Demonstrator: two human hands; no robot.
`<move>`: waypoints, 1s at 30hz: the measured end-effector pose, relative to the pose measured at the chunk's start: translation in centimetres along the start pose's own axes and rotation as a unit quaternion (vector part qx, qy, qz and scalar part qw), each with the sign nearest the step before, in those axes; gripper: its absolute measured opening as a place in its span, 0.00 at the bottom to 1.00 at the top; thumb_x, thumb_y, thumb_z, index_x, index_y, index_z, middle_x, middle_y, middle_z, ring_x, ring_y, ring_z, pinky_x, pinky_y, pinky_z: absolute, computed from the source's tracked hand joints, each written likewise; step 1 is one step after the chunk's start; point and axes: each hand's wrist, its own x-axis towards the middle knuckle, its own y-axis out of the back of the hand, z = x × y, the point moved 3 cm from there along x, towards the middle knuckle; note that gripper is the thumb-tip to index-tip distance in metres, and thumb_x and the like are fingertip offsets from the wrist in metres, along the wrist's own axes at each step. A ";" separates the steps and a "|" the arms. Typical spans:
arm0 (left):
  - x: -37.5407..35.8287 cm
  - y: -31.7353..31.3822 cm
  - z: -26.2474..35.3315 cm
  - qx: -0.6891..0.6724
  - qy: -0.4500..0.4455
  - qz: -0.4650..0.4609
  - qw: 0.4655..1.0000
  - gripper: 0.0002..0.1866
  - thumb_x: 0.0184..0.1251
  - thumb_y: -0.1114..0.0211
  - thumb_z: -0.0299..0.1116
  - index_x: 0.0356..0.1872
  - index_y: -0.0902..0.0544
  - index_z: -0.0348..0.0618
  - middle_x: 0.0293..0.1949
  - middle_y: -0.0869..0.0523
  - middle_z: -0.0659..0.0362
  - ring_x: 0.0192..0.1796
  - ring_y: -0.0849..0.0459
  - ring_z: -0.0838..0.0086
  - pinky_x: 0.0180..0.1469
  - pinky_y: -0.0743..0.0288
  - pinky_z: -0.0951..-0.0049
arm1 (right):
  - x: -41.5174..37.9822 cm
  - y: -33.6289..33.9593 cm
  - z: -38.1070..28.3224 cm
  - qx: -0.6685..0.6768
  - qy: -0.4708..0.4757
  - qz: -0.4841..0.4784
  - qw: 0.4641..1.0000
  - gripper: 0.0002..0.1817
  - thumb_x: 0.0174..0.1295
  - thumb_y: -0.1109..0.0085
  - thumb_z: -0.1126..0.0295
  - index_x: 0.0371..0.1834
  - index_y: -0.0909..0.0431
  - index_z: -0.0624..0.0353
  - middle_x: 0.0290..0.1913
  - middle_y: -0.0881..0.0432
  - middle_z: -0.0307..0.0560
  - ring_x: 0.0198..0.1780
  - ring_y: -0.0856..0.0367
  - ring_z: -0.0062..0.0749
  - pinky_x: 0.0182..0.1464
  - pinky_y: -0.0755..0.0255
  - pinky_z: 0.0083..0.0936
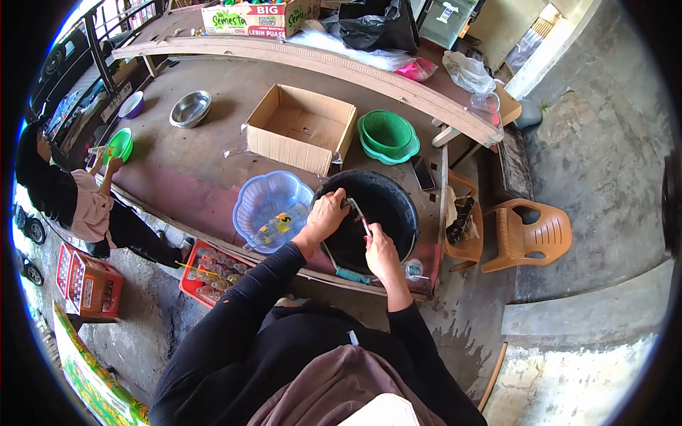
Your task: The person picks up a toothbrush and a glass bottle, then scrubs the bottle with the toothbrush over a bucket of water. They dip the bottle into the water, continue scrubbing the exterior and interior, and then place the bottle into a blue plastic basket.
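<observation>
Over a round black tub (403,206) both hands are close together. My left hand (327,215) is closed around a small dark piece whose details are too small to tell. In my right hand (382,250) is a thin, light-coloured tool, its far end reaching up toward the left fingers. Left of the tub, a blue-purple plastic basket (249,201) holds clear plastic packs with yellow labels. A teal tube-like handle (353,276) lies at the tub's near edge. The tub's inside is dark, so its contents are hidden.
Behind are a cardboard box (284,147), green baskets (388,135), a phone (423,173) and a metal bowl (190,109). Another person (71,192) stands at the left with a green bowl (119,145). A red crate (213,272) is below left; an orange chair (529,234) is right.
</observation>
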 end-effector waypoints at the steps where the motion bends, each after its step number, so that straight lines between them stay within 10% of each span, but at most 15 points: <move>1: -0.1 -0.2 -0.3 0.000 0.000 -0.003 1.000 0.15 0.56 0.31 0.32 0.39 0.27 0.37 0.35 0.17 0.42 0.38 0.17 0.44 0.41 0.23 0.52 | 0.1 -0.1 0.1 -0.051 -0.024 -0.008 0.998 0.07 0.67 0.53 0.71 0.45 0.32 0.62 0.41 0.18 0.63 0.42 0.18 0.61 0.44 0.23 0.50; 30: -0.8 -0.4 -0.2 0.065 -0.043 -0.033 0.996 0.16 0.51 0.26 0.34 0.35 0.22 0.36 0.37 0.18 0.43 0.42 0.17 0.47 0.45 0.23 0.53 | -1.6 0.5 -2.3 -0.085 0.007 0.008 0.996 0.08 0.66 0.53 0.72 0.46 0.33 0.62 0.40 0.20 0.64 0.40 0.17 0.60 0.42 0.22 0.49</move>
